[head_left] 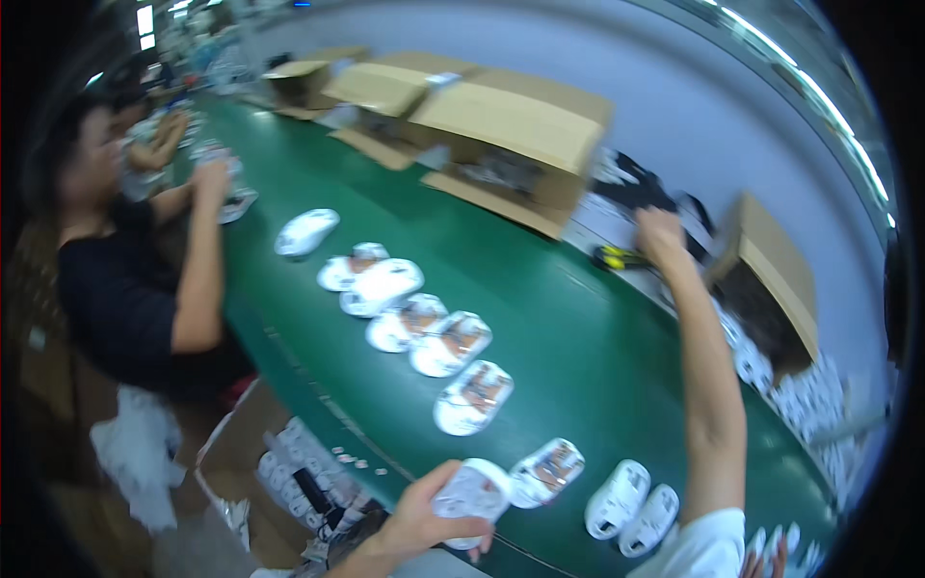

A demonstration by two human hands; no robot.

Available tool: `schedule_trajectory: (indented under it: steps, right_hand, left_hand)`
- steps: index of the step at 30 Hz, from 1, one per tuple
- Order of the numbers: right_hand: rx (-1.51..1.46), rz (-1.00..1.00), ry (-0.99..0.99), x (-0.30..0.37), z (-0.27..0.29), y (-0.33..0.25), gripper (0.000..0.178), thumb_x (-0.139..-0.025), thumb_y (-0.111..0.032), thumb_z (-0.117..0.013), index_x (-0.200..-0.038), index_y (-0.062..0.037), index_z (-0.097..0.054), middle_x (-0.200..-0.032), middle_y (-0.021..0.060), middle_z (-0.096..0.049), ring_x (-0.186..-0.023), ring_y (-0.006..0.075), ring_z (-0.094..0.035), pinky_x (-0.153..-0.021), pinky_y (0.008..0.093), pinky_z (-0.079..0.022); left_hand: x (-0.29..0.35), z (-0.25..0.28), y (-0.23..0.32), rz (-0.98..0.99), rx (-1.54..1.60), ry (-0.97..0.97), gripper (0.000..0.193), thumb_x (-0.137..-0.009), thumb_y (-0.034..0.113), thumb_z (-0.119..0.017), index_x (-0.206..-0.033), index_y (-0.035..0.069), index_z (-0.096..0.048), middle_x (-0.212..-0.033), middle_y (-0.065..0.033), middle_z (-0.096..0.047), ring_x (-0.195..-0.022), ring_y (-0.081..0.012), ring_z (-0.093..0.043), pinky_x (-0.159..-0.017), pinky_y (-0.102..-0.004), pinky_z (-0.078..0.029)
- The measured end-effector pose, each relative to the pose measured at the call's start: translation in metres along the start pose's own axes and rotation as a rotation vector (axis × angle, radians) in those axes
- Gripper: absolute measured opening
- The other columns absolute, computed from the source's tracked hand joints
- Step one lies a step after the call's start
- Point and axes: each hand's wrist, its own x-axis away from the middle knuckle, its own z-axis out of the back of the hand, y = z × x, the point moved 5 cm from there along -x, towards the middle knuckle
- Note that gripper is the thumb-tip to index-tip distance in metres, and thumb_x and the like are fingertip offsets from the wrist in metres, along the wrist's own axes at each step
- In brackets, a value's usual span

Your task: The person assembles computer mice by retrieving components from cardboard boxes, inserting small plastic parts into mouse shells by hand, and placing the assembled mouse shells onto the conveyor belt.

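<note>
My left hand (pixel 434 520), at the near edge of the green bench, is closed around a white oval plastic housing (pixel 474 491). My right arm stretches across the bench to the far side. There my right hand (pixel 660 234) is at a black cloth-like item (pixel 631 188), beside a yellow-and-black tool (pixel 619 257). Blur hides its fingers, and I cannot tell whether it holds anything. An open white housing with copper-coloured parts inside (pixel 547 472) lies just right of the held one. Several similar housings (pixel 474 397) form a row toward the far left.
Open cardboard boxes (pixel 520 125) line the wall side. Another box (pixel 771 279) stands at the right near piled white parts (pixel 814 405). Two white housings (pixel 617 499) lie by my right arm. A co-worker (pixel 125 260) works at left, above a floor carton of parts (pixel 231 453).
</note>
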Motion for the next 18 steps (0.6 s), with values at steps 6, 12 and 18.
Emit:
schedule_trajectory:
  steps: [6, 12, 18]
  right_hand:
    - [-0.334, -0.036, 0.191, 0.069, 0.067, -0.016, 0.015, -0.072, -0.006, -0.065, -0.085, -0.0057, -0.057, -0.075, 0.0157, -0.061, -0.065, 0.0358, -0.06, -0.062, 0.044, -0.049]
    - [-1.165, -0.222, 0.059, 0.133, 0.145, -0.057, 0.024, -0.077, 0.002, -0.065, -0.1, 0.0024, -0.063, -0.073, 0.0094, -0.062, -0.06, 0.0159, -0.055, -0.057, 0.0285, -0.047]
    - [-1.571, -0.314, -0.097, 0.25, 0.211, -0.101, 0.011, -0.076, 0.004, -0.071, -0.087, 0.0057, -0.07, -0.079, 0.0099, -0.068, -0.064, 0.0123, -0.062, -0.062, 0.0221, -0.052]
  left_hand:
    - [0.041, 0.013, 0.001, -0.066, 0.018, 0.003, 0.033, -0.088, 0.0, -0.059, -0.117, -0.002, -0.044, -0.088, -0.0191, -0.061, -0.066, -0.0263, -0.065, -0.055, -0.0322, -0.055]
    - [0.037, 0.031, -0.006, -0.245, 0.036, -0.005, 0.04, -0.101, 0.024, -0.039, -0.128, -0.005, -0.035, -0.106, -0.0264, -0.059, -0.087, -0.0355, -0.067, -0.073, -0.0415, -0.058]
    - [0.024, 0.007, -0.011, -0.229, 0.244, -0.027, 0.041, -0.096, 0.014, -0.047, -0.132, 0.0, -0.034, -0.121, -0.0268, -0.054, -0.099, -0.0368, -0.065, -0.077, -0.0428, -0.058]
